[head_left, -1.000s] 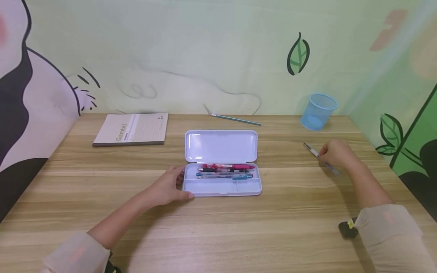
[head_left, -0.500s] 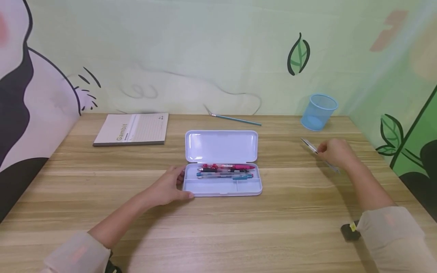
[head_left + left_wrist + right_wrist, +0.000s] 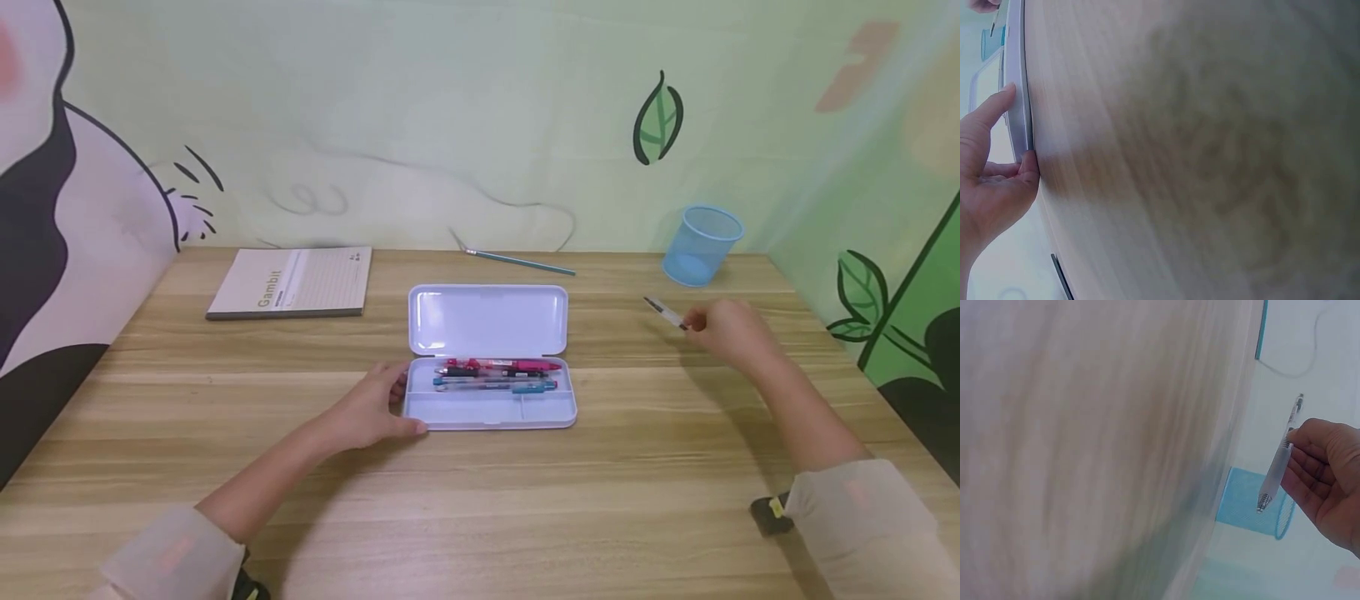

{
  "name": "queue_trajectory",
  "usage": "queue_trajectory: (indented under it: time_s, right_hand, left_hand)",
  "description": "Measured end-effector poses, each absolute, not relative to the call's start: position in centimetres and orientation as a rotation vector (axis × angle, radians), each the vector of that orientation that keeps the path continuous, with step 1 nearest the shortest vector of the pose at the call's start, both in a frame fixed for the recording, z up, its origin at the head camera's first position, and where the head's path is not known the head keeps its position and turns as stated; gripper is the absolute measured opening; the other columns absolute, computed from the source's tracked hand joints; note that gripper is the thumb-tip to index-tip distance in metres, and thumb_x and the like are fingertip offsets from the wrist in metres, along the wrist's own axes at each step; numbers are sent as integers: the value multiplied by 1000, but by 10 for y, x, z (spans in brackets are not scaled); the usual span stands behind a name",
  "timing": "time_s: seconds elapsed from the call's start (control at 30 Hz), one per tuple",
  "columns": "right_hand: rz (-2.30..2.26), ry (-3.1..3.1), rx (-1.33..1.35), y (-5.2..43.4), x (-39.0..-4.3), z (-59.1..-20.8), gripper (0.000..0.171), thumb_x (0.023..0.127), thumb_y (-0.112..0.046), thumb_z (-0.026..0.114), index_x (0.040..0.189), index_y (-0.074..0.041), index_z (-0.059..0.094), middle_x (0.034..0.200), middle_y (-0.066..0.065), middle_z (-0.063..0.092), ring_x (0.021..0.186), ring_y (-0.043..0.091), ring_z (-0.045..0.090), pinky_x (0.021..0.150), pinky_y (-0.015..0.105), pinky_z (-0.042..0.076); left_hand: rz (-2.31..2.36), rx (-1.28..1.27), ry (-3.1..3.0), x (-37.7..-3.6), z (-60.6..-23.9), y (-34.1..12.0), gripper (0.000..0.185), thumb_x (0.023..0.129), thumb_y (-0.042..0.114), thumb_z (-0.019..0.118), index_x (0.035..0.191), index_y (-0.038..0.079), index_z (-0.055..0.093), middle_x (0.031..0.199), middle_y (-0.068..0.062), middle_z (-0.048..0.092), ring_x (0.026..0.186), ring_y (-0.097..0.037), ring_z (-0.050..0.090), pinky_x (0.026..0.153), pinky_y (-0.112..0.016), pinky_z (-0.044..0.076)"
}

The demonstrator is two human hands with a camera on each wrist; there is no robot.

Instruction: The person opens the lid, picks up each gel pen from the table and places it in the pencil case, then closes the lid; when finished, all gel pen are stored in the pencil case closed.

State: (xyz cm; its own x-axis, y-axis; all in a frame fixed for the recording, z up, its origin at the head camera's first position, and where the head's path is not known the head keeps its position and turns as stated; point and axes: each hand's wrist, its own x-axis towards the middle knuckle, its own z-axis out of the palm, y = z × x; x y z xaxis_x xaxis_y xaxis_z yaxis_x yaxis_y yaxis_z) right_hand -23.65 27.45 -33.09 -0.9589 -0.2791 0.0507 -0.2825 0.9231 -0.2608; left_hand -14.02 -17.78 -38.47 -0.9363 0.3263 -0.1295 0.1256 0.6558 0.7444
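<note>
Counter (image 3: 525, 500) was wood-grained, carrying everything. Notebook (image 3: 292, 283) lay at the far left, well apart from your hands. Case (image 3: 491, 408) sat open in the middle, lid flat toward the wall, with several pens (image 3: 498, 376) lying along the back compartment of its tray. Cup (image 3: 701, 246), blue mesh, stood at the far right near the wall. Pencil (image 3: 521, 263) lay along the far edge behind the case.

Your left hand (image 3: 371, 410) rested on the counter against the case's left end, fingers loosely curved, thumb at the near corner and a fingertip on the end wall; wrist view showed the same touch (image 3: 997, 156). Your right hand (image 3: 723, 332) was right of the case, in front of the cup, pinching a pen (image 3: 666, 313) between thumb and fingers. That pen (image 3: 1280, 456) was clear-bodied, tip pointing left and away from you, raised off the counter.
</note>
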Motion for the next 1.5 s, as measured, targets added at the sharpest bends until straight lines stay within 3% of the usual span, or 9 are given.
queue_trajectory:
  time_s: [0.83,1.17,1.5]
  right_hand:
    - [457,-2855,647,227,-212,-314,14,75,-4,64,87,2,69,72,6,64,67,20,57,61,37,46]
    - [481,-2877,696,201,-203,-306,14,78,-3,64,90,1,69,78,8,64,72,21,57,63,36,48]
    - [447,-2825,800,180,-200,-305,11,76,-2,65,87,-1,69,73,4,61,66,17,54,59,31,47]
  left_hand:
    - [1172,367,2609,-139,-383,-176,83,74,18,79,137,-8,33,117,-18,42,105,-30,46,93,-42,41]
    - [1172,372,2610,-139,-383,-176,83,74,18,79,137,-9,32,117,-19,42,105,-30,46,93,-42,42]
    - [1167,372,2616,-139,-382,-176,82,74,18,78,137,-8,33,119,-20,42,106,-31,47,93,-42,41]
